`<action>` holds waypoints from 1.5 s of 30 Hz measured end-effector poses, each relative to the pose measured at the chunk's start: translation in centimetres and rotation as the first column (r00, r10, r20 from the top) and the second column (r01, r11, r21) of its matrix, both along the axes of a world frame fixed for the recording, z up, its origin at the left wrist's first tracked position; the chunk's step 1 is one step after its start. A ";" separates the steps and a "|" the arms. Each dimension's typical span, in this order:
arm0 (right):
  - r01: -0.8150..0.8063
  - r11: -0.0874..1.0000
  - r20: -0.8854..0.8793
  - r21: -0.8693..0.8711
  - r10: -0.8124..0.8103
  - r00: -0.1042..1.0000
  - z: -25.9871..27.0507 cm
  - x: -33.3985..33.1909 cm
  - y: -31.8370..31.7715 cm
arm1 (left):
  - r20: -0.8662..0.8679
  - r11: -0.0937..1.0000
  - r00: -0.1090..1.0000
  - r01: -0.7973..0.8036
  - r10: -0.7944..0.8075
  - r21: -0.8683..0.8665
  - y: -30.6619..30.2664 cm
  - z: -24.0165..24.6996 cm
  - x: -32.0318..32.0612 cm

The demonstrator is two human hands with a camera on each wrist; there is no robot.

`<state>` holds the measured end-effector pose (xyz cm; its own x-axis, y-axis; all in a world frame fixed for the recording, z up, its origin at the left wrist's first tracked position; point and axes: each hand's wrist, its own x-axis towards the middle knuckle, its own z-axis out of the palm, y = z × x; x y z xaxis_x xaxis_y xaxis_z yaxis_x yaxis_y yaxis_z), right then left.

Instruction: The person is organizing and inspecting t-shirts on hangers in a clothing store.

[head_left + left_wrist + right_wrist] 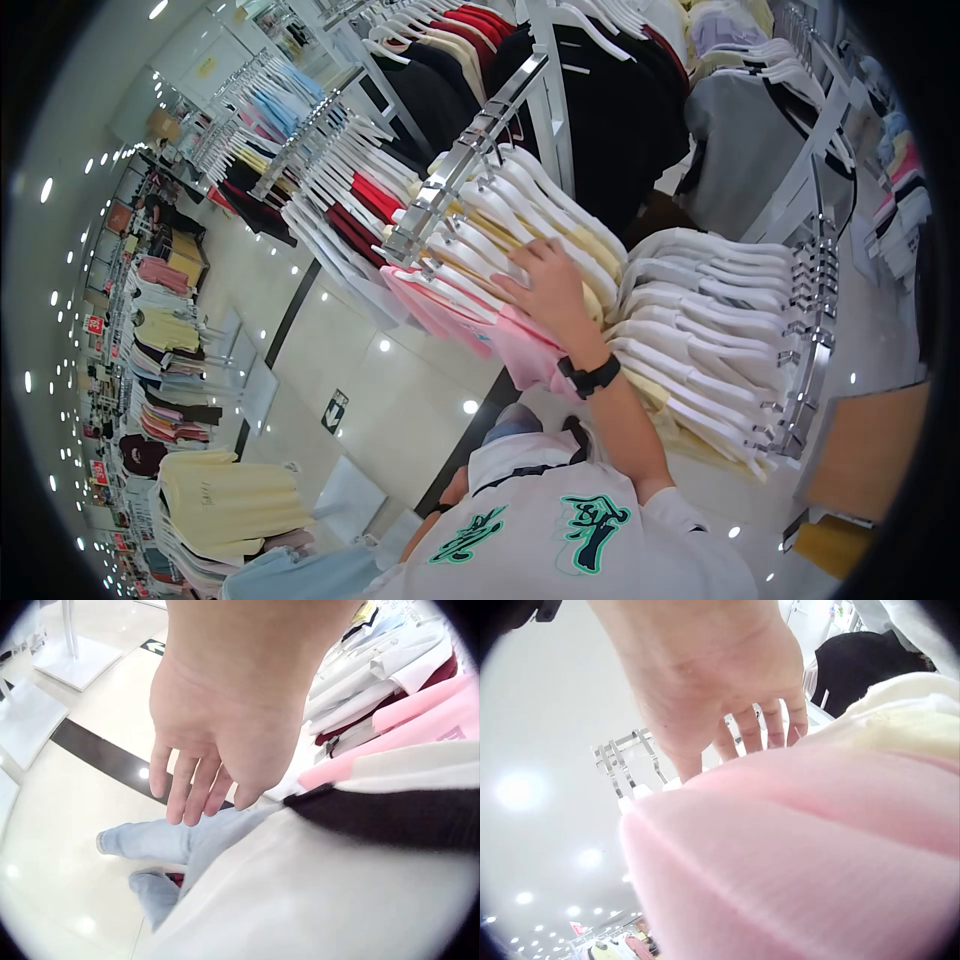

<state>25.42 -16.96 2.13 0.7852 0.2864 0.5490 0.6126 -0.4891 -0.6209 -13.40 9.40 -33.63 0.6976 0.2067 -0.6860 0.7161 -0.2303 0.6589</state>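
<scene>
On hung shirts [520, 350], right hand [545, 290] rests, arm outstretched.

The head camera looks from above, forward and down, on the rack [455, 180] and the right hand [548, 290]. The left wrist camera sits close behind the left hand [217, 727] and faces the floor [52, 817]. The right wrist camera, very near, looks up past pink shirts [817, 847] to the ceiling [547, 712]. Probably the same shirts show in all three views.
</scene>
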 end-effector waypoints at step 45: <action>0.151 0.958 -0.179 -0.243 -0.197 0.964 -1.2 1.7 0.3 | -0.089 0.999 0.995 -0.038 0.038 -0.006 0.9 -1.0 -3.8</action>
